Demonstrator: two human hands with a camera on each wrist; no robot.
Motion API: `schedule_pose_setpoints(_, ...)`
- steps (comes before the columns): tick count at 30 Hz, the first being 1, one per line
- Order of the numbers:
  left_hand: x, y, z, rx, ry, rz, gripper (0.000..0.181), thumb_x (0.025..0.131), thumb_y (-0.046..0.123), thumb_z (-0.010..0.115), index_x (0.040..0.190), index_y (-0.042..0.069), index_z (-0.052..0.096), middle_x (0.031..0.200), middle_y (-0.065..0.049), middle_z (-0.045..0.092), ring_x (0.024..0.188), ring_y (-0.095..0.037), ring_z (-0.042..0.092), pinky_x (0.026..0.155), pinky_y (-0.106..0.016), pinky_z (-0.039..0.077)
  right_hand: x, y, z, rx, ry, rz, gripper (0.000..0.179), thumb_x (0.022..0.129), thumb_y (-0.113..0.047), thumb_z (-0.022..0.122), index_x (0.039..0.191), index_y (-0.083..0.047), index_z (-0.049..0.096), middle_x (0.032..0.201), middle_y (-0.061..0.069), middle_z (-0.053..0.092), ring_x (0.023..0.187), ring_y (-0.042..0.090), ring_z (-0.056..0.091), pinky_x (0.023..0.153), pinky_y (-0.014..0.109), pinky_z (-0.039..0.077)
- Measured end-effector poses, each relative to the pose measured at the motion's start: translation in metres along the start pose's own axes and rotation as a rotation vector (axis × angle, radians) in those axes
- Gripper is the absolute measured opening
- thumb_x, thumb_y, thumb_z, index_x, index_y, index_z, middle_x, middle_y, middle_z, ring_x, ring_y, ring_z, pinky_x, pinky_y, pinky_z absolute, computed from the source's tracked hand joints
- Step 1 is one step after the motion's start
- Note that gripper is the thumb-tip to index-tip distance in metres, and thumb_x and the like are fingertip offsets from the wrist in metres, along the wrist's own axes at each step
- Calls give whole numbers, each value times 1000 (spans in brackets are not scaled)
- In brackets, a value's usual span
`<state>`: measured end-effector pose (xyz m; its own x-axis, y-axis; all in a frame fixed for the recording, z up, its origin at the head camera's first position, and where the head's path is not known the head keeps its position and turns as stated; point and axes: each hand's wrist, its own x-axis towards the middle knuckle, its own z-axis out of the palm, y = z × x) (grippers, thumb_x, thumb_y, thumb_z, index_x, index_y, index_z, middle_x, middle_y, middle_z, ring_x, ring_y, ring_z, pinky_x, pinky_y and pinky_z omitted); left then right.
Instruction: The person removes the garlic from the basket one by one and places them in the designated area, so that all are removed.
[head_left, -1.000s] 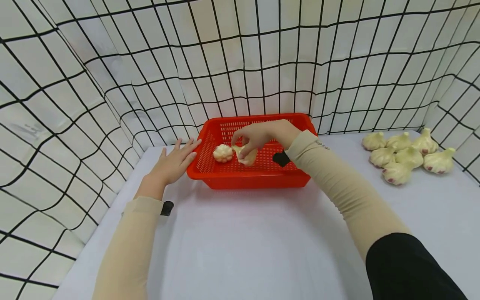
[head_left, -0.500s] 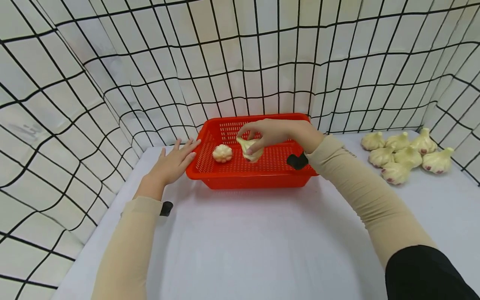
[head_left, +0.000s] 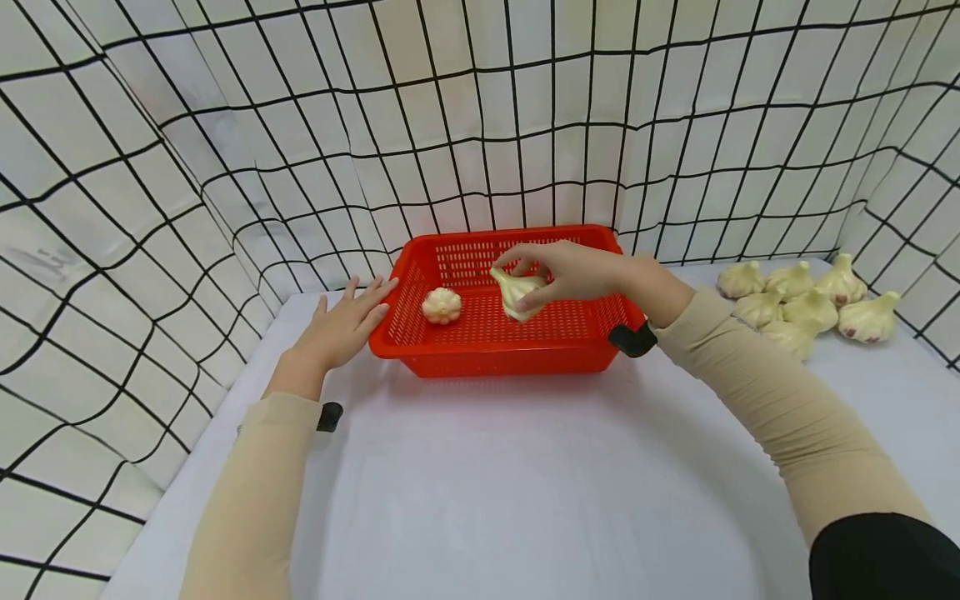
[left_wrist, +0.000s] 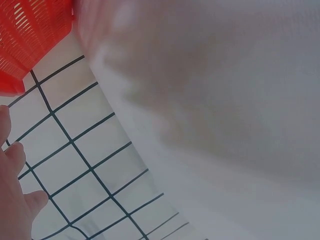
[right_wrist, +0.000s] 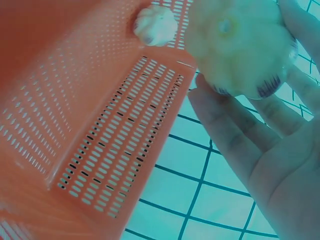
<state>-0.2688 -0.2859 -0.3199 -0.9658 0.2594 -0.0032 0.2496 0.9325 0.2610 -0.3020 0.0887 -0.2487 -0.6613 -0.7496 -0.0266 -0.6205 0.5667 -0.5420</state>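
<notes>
A garlic bulb (head_left: 516, 293) is pinched between the thumb and fingers of my right hand (head_left: 573, 271), over the red plastic basket (head_left: 510, 360). The right wrist view shows the root end of this held bulb (right_wrist: 240, 45) close up, with purple streaks on its skin. A second garlic bulb (head_left: 441, 306) lies in the left part of the basket. My left hand (head_left: 337, 333) has its fingers spread and its fingertips right at the basket's left rim. In the left wrist view, part of the left hand (left_wrist: 15, 190) shows below the basket corner (left_wrist: 30, 40).
Several garlic bulbs (head_left: 810, 310) sit in a group at the right on the white table (head_left: 525, 483). Black wire grid (head_left: 525, 125) over white sheeting stands behind the basket and along both sides.
My right hand has lifted the garlic bulb from the basket floor and carried it to the right. The left hand and the other bulb in the basket have stayed in place.
</notes>
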Motion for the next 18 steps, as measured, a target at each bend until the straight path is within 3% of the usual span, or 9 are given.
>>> schedule_pose_setpoints(7, 0, -2, 1, -2, -6, -2, 64, 109, 56, 22, 166, 28, 15, 171, -9, 10, 156, -38, -10, 114, -71, -14, -20, 7, 5, 15, 85, -30, 66, 89, -31, 83, 147, -25, 52, 132, 2, 62, 109, 22, 57, 88, 37, 54)
schedule_pose_setpoints(12, 0, -3, -1, 1, 3, 1, 64, 109, 55, 22, 166, 27, 15, 171, -9, 10, 155, -39, -10, 114, -71, -14, -35, 12, 5, 42, 143, -81, 65, 88, -26, 84, 146, -23, 54, 131, 2, 62, 111, 20, 58, 90, 37, 54)
schedule_pose_setpoints(18, 1, -2, 0, -4, -1, 4, 64, 109, 55, 23, 166, 26, 16, 171, -9, 9, 155, -38, -11, 114, -71, -14, -54, 21, 8, 56, 211, -82, 65, 88, -22, 84, 146, -22, 55, 133, 1, 61, 111, 20, 59, 88, 40, 55)
